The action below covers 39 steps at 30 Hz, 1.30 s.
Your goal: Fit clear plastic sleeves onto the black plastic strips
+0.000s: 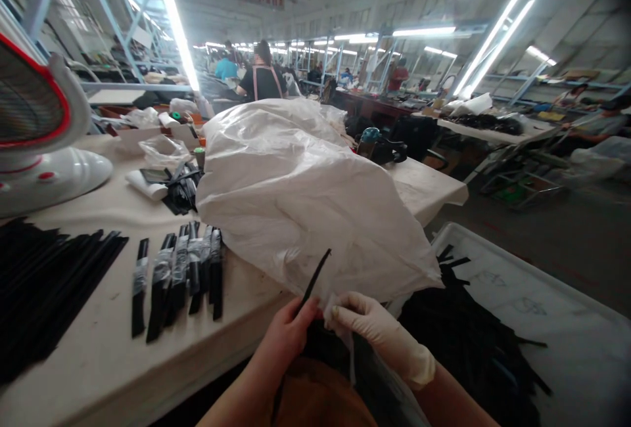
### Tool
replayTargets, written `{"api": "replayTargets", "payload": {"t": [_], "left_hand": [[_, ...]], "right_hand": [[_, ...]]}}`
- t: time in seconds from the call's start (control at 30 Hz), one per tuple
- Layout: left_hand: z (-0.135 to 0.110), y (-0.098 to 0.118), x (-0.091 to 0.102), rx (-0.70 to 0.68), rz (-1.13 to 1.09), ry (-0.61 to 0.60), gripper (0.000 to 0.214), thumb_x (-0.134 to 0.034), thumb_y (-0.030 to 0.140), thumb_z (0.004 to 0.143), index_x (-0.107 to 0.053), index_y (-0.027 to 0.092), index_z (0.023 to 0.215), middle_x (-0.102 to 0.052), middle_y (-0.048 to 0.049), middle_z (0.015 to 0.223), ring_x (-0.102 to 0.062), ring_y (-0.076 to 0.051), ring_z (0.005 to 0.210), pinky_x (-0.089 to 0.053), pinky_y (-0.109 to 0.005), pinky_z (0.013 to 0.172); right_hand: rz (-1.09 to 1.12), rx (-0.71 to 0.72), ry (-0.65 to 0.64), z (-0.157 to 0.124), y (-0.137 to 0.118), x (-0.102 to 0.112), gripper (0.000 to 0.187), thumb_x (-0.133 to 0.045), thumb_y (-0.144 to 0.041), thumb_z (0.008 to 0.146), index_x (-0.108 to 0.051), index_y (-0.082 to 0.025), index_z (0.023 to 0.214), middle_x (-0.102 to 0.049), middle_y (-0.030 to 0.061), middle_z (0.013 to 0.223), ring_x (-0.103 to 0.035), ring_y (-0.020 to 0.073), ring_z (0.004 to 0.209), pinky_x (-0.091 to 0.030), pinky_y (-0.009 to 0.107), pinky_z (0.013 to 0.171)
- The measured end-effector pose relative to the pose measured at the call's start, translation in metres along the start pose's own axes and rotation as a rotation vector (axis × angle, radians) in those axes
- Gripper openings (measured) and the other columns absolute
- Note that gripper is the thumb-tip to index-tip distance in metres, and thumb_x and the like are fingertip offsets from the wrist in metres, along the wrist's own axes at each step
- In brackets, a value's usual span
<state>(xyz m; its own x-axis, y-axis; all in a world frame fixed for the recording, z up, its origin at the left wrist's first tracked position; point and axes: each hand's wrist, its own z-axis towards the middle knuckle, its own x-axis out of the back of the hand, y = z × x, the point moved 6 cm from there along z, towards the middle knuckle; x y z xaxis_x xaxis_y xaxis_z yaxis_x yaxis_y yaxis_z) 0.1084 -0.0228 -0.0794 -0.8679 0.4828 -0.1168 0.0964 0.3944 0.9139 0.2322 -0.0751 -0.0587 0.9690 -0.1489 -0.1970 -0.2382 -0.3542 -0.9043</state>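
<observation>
My bare left hand (pixel 290 332) is closed on a thin black strip (pixel 315 276) that sticks up and to the right from its fingers. My right hand (pixel 379 332), in a white glove, is closed on the lower edge of a big white woven sack (pixel 305 197) lying over the table. The two hands nearly touch in front of the table's near edge. Below them hangs more dark material that I cannot make out.
On the white table (pixel 108 361) lie a row of black strips with wrapped bands (pixel 182 276) and a stack of long black strips (pixel 44 282) at the left. A white fan (pixel 34 125) stands far left. A white bin (pixel 532 322) with black strips sits at right. People work farther back.
</observation>
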Motion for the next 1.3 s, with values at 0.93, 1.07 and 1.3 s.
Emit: {"api": "replayTargets", "payload": {"t": [0.93,1.07,1.3], "left_hand": [[-0.099,0.024,0.108,-0.522,0.910,0.284,0.027,-0.051,0.034,0.084,-0.064,0.028,0.107,-0.072,-0.0009,0.100,-0.068,-0.016,0.089,-0.054,-0.021,0.076],[-0.097,0.028,0.110,-0.566,0.990,0.296,0.028,-0.050,0.035,0.085,-0.061,0.026,0.110,-0.071,-0.0025,0.101,-0.067,-0.016,0.091,-0.054,-0.022,0.077],[-0.099,0.030,0.116,-0.632,1.062,0.327,0.028,-0.052,0.036,0.085,-0.061,0.024,0.109,-0.072,-0.0019,0.099,-0.068,-0.015,0.087,-0.054,-0.018,0.074]], "right_hand": [[0.332,0.248,-0.013,0.055,-0.007,-0.066,0.023,-0.070,-0.035,0.070,-0.057,-0.017,0.064,-0.049,-0.0050,0.057,-0.041,0.0071,0.053,-0.033,0.022,0.053],[0.218,0.305,0.007,0.055,-0.008,-0.066,0.023,-0.065,-0.036,0.075,-0.058,-0.017,0.064,-0.051,-0.0037,0.057,-0.044,0.0086,0.055,-0.035,0.023,0.056],[0.316,0.187,-0.058,0.059,-0.001,-0.070,0.020,-0.071,-0.034,0.069,-0.061,-0.017,0.065,-0.052,-0.0039,0.060,-0.046,0.0091,0.061,-0.036,0.024,0.062]]}}
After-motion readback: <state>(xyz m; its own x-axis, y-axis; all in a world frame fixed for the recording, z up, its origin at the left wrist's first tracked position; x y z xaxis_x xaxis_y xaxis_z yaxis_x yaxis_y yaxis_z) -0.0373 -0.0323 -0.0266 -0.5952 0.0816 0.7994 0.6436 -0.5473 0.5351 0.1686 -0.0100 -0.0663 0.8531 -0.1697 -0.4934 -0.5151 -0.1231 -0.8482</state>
